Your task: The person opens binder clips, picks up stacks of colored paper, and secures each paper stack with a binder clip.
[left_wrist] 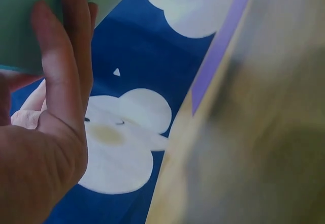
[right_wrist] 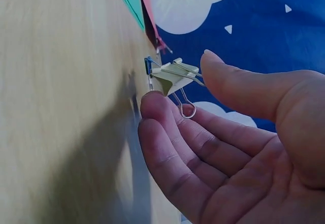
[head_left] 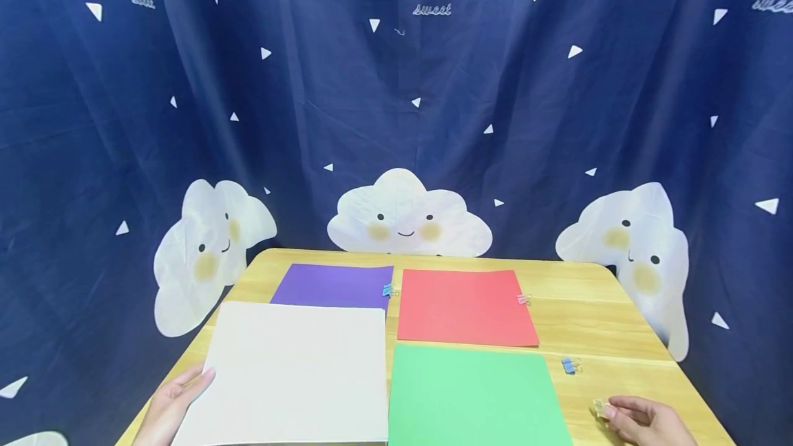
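Note:
My left hand (head_left: 175, 401) grips a white sheet of paper (head_left: 297, 370) by its left edge, with the thumb on top. In the left wrist view the fingers lie against a green-tinged underside (left_wrist: 20, 31). The white sheet overlaps the front of a purple paper (head_left: 334, 285). At the right, my right hand (head_left: 647, 422) pinches a pale yellow binder clip (right_wrist: 175, 76) between thumb and fingers, over the table. Just beyond that hand lies a blue binder clip (head_left: 568, 365). Green paper (head_left: 477, 398) lies between the two hands.
Red paper (head_left: 464, 308) with a pink binder clip (head_left: 524, 299) on its right edge lies behind the green one. A light-blue binder clip (head_left: 388, 290) sits on the purple paper's right edge. A navy curtain (head_left: 409, 88) with clouds hangs behind the wooden table (head_left: 576, 294).

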A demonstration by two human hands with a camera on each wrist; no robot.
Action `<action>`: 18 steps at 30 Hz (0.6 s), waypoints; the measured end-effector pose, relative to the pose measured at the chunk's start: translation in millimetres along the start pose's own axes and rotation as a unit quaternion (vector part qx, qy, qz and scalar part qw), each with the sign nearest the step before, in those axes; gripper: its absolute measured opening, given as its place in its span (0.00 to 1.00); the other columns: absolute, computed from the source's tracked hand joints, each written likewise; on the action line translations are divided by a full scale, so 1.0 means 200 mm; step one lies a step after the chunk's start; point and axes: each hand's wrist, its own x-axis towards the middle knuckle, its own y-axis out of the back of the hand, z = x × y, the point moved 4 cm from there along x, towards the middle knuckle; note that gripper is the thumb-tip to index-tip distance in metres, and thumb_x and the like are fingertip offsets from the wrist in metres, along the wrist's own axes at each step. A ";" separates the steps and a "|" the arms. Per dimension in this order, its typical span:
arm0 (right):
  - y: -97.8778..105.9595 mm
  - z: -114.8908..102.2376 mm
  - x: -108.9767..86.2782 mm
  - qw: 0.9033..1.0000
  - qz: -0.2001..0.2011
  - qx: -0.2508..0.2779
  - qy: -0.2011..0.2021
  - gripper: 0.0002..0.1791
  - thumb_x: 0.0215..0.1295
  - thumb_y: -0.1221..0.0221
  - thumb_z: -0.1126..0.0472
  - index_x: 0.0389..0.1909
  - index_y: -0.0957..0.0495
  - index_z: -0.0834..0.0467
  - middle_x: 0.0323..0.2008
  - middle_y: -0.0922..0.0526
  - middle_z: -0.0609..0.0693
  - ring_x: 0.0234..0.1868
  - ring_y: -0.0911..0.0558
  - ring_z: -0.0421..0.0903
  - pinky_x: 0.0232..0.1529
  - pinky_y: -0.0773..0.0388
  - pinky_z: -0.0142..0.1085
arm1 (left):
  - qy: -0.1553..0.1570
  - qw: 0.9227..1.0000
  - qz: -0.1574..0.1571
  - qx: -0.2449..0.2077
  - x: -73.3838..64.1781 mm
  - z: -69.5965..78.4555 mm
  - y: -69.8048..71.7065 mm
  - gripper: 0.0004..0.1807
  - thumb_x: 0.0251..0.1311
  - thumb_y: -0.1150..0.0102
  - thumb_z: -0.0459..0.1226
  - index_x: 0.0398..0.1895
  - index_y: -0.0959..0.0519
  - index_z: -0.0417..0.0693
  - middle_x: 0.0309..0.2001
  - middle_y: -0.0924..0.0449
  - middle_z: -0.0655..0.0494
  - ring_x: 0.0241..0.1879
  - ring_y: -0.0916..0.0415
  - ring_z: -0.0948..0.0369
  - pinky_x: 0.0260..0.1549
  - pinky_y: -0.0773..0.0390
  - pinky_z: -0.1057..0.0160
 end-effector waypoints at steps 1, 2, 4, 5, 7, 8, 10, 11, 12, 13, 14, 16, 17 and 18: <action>0.00 -0.01 0.00 1.000 0.002 -0.002 0.002 0.39 0.68 0.32 0.50 0.58 0.28 0.83 0.39 0.10 0.55 0.38 0.12 0.44 0.39 0.12 0.37 | -0.008 1.000 -0.001 -0.018 0.00 0.01 -0.01 0.19 0.78 0.48 0.49 0.66 0.25 0.57 0.33 0.08 0.57 0.34 0.10 0.55 0.36 0.10 0.56; 0.00 -0.01 -0.01 1.000 0.005 -0.004 0.004 0.38 0.69 0.33 0.50 0.58 0.28 0.83 0.39 0.10 0.54 0.38 0.12 0.44 0.38 0.12 0.37 | -0.016 0.999 -0.004 -0.038 0.00 0.01 -0.02 0.13 0.78 0.48 0.48 0.59 0.22 0.65 0.34 0.08 0.58 0.34 0.10 0.56 0.36 0.10 0.56; 0.00 -0.03 -0.01 1.000 0.010 -0.007 0.012 0.37 0.70 0.34 0.51 0.59 0.28 0.82 0.39 0.10 0.55 0.37 0.12 0.44 0.38 0.12 0.37 | -0.036 0.996 -0.011 -0.083 0.01 0.03 -0.05 0.08 0.78 0.48 0.47 0.46 0.20 0.76 0.36 0.08 0.60 0.35 0.10 0.57 0.34 0.10 0.57; 0.00 -0.05 -0.02 1.000 0.011 -0.008 0.017 0.36 0.71 0.35 0.51 0.60 0.28 0.82 0.40 0.10 0.56 0.38 0.12 0.45 0.38 0.12 0.38 | -0.045 0.993 -0.015 -0.107 0.02 0.04 -0.07 0.11 0.78 0.48 0.45 0.43 0.19 0.80 0.37 0.08 0.60 0.35 0.10 0.58 0.34 0.10 0.57; -0.01 -0.07 -0.03 1.000 0.016 -0.007 0.019 0.36 0.73 0.37 0.50 0.61 0.28 0.81 0.41 0.09 0.57 0.37 0.12 0.44 0.38 0.12 0.37 | -0.061 0.988 -0.035 -0.141 0.04 0.06 -0.11 0.12 0.79 0.48 0.45 0.45 0.18 0.79 0.38 0.09 0.60 0.36 0.09 0.59 0.34 0.10 0.59; -0.01 -0.08 -0.04 1.000 0.015 -0.008 0.024 0.36 0.74 0.38 0.50 0.61 0.28 0.81 0.41 0.09 0.58 0.38 0.12 0.44 0.38 0.12 0.37 | -0.062 0.986 -0.038 -0.150 0.05 0.08 -0.13 0.11 0.78 0.48 0.45 0.45 0.18 0.79 0.38 0.08 0.61 0.36 0.09 0.60 0.33 0.10 0.60; -0.02 -0.10 -0.04 0.999 0.018 -0.011 0.030 0.36 0.75 0.39 0.49 0.62 0.28 0.80 0.41 0.09 0.58 0.38 0.12 0.43 0.39 0.12 0.37 | -0.068 0.984 -0.042 -0.160 0.06 0.10 -0.18 0.10 0.78 0.47 0.45 0.46 0.18 0.77 0.38 0.08 0.60 0.35 0.09 0.61 0.33 0.11 0.61; -0.02 -0.11 -0.05 0.999 0.019 -0.013 0.032 0.36 0.75 0.39 0.48 0.62 0.28 0.79 0.42 0.09 0.58 0.38 0.12 0.43 0.39 0.12 0.37 | -0.071 0.984 -0.041 -0.158 0.07 0.11 -0.20 0.10 0.78 0.46 0.45 0.46 0.18 0.77 0.38 0.08 0.61 0.34 0.09 0.61 0.32 0.11 0.61; -0.02 -0.13 -0.05 0.999 0.021 -0.015 0.036 0.35 0.75 0.40 0.48 0.62 0.28 0.78 0.42 0.09 0.57 0.38 0.12 0.42 0.40 0.12 0.36 | -0.076 0.984 -0.042 -0.157 0.07 0.13 -0.22 0.10 0.78 0.46 0.44 0.46 0.18 0.76 0.38 0.08 0.61 0.34 0.10 0.62 0.32 0.11 0.62; -0.03 -0.15 -0.05 0.999 0.021 -0.014 0.041 0.35 0.75 0.40 0.48 0.62 0.27 0.78 0.43 0.09 0.58 0.38 0.12 0.42 0.40 0.12 0.37 | -0.077 0.983 -0.043 -0.160 0.08 0.14 -0.25 0.10 0.77 0.46 0.44 0.46 0.18 0.76 0.37 0.08 0.62 0.34 0.10 0.62 0.32 0.11 0.62; -0.03 -0.17 -0.06 0.999 0.021 -0.014 0.047 0.35 0.75 0.40 0.48 0.62 0.27 0.77 0.44 0.10 0.59 0.38 0.12 0.41 0.41 0.12 0.37 | -0.080 0.982 -0.046 -0.164 0.08 0.15 -0.27 0.10 0.77 0.46 0.44 0.46 0.17 0.75 0.37 0.08 0.62 0.34 0.10 0.62 0.32 0.11 0.62; -0.04 -0.20 -0.06 0.998 0.024 -0.011 0.055 0.34 0.75 0.40 0.48 0.63 0.27 0.76 0.47 0.10 0.59 0.39 0.11 0.41 0.42 0.11 0.37 | -0.090 0.979 -0.055 -0.176 0.10 0.17 -0.32 0.11 0.77 0.46 0.42 0.46 0.17 0.73 0.38 0.09 0.61 0.35 0.10 0.63 0.33 0.11 0.62; -0.05 -0.21 -0.06 0.998 0.023 -0.008 0.059 0.33 0.76 0.40 0.48 0.63 0.27 0.75 0.48 0.10 0.60 0.40 0.11 0.41 0.42 0.11 0.38 | -0.092 0.977 -0.060 -0.181 0.11 0.18 -0.35 0.11 0.77 0.46 0.42 0.46 0.17 0.72 0.39 0.09 0.61 0.36 0.10 0.63 0.34 0.11 0.63; -0.06 -0.23 -0.06 0.998 0.023 -0.004 0.064 0.33 0.76 0.41 0.48 0.64 0.27 0.75 0.49 0.11 0.61 0.40 0.11 0.41 0.43 0.11 0.38 | -0.094 0.976 -0.066 -0.185 0.11 0.19 -0.37 0.10 0.77 0.46 0.42 0.46 0.17 0.71 0.39 0.08 0.61 0.36 0.10 0.63 0.34 0.11 0.63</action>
